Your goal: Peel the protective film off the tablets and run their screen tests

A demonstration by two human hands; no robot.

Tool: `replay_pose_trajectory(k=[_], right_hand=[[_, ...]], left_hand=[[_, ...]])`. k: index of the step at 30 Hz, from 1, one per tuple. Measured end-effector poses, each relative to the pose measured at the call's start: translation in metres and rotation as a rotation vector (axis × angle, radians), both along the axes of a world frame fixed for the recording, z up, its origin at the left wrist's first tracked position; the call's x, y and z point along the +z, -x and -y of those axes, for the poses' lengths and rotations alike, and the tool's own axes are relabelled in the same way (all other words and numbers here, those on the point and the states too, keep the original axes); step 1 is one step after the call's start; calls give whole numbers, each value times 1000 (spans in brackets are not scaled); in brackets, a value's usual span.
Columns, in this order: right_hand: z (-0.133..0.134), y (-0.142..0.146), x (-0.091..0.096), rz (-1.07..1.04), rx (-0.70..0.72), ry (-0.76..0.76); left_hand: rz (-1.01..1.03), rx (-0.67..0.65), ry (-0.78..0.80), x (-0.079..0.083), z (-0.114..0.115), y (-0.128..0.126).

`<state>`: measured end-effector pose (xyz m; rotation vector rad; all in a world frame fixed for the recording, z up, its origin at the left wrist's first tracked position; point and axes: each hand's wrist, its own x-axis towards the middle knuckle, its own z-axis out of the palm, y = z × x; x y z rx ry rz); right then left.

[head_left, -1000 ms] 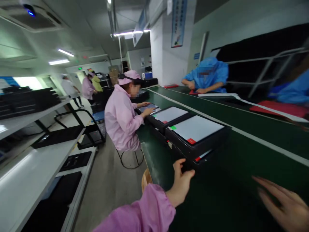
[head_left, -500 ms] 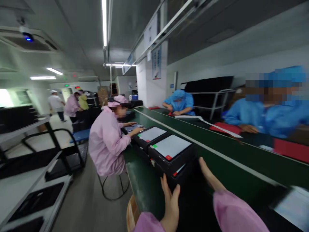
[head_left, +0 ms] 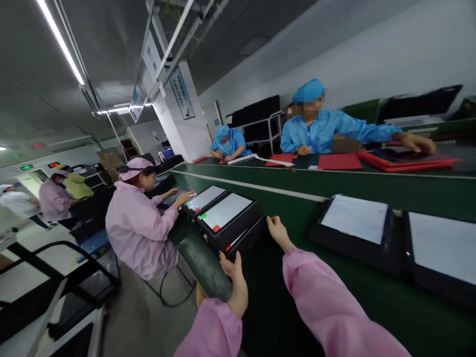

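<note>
Black tablet case (head_left: 238, 237) at the aisle-side edge of the green bench (head_left: 293, 213), long axis across the bench, running between left hand (head_left: 234, 275) and right hand (head_left: 277, 232). Both hands open, fingers (head_left: 269, 223) apart, no grip; each just beside one near corner, neither clearly nearer.

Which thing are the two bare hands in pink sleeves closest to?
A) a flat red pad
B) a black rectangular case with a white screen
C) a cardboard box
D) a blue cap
B: the bare left hand and the bare right hand are both right at the near end of the black rectangular case with a white screen.
</note>
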<state>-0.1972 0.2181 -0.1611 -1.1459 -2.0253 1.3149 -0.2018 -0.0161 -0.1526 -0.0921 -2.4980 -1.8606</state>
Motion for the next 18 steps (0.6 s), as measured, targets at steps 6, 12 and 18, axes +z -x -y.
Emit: replay_pose_trajectory(k=[6, 12, 18], right_hand=[[12, -114, 3, 8, -103, -35], [9, -286, -11, 58, -305, -91], [39, -444, -2, 36, -504, -69]], left_hand=[[153, -258, 12, -8, 41, -124], [295, -921, -11, -40, 92, -285], [306, -1983, 16, -7, 147, -319]])
